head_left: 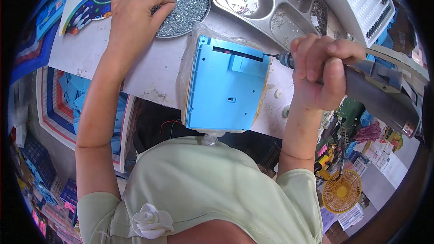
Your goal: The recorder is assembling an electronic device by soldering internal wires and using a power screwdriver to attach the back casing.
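Note:
My right hand point(323, 65) is wrapped round a dark electric screwdriver point(379, 90). Its bit points left and meets the top right corner of a light blue plastic housing point(217, 86). This flat housing has a long dark slot near its top edge and several small holes. It lies on a pad point(184, 104) wrapped in clear plastic at the table's front edge. Up to the left, my left hand point(138, 11) rests at the rim of a round metal dish point(209, 0) full of small silvery screws point(185, 2). The fingers are curled together, and their tips are hidden.
Right of the dish stands a steel compartment tray point(280, 2) with small parts in it. A white rack point(361, 7) with dark pieces is at the far right. Boxes point(54, 108) of blue parts flank the table on the left. A yellow basket point(342, 191) sits lower right.

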### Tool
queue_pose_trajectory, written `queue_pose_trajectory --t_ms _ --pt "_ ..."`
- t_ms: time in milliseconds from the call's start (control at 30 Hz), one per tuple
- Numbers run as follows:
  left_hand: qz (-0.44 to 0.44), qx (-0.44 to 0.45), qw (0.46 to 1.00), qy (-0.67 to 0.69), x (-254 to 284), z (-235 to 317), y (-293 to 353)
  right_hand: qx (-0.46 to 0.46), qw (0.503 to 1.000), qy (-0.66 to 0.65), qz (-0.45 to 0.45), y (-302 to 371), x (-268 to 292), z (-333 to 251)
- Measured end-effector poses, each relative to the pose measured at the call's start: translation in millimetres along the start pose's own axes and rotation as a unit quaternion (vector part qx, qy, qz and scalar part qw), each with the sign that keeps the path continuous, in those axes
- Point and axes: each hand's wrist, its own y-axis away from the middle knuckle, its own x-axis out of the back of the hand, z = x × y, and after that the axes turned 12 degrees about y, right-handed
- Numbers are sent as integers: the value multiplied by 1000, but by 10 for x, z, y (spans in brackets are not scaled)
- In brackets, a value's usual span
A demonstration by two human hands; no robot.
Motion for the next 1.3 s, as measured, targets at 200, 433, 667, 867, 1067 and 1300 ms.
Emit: queue_pose_trajectory --t_ms 200,433,667,867,1067,1300 --pt "-10 10 1000 11 -69 -15 -30 -44 992 116 -25 2 -107 -22" --pt "2 -46 999 -20 -60 -25 -8 -61 992 92 -58 -49 -33 43" --pt "-19 -17 999 28 -49 85 40 -20 999 5 -25 -98 38 -95" --pt "48 -32 998 -21 -29 44 -16 5 999 3 -36 -139 40 -197" --pt "-60 -49 968 240 -20 883 -26 26 995 -29 -97 -166 119 -296" --pt "-23 -89 959 269 -310 1118 38 10 991 -32 -126 -234 93 -496"
